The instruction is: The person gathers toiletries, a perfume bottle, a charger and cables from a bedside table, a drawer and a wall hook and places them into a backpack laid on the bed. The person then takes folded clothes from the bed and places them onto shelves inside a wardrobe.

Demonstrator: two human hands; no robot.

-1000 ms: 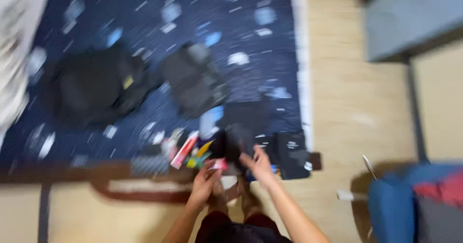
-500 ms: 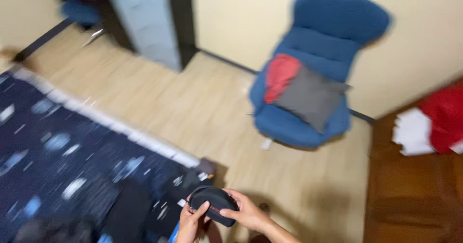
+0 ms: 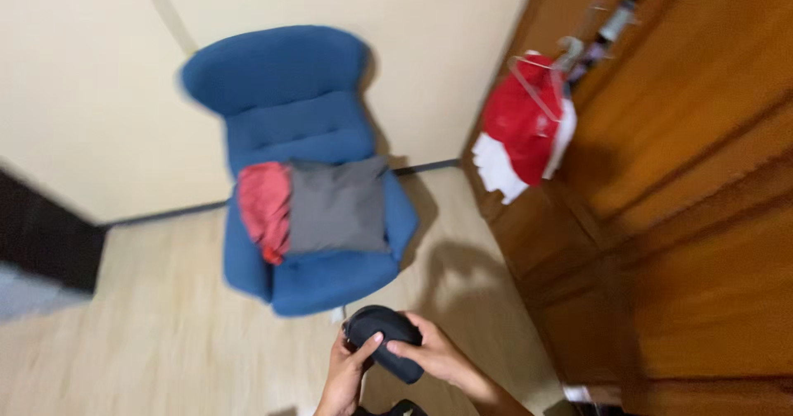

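Low in the frame, my left hand [image 3: 343,376] and right hand [image 3: 434,356] clamp fingers around a small dark oval zip pouch [image 3: 382,339], steadying it below the blue armchair [image 3: 301,168].

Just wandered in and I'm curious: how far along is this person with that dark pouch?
Done: the dark pouch is off the floor and up in front of the body. In hand: the left hand and right hand both grip it, thumbs on top; blur hides whether it is open or zipped. Left: it has not been set down anywhere; the blue chair ahead holds only a grey cushion and red cloth.
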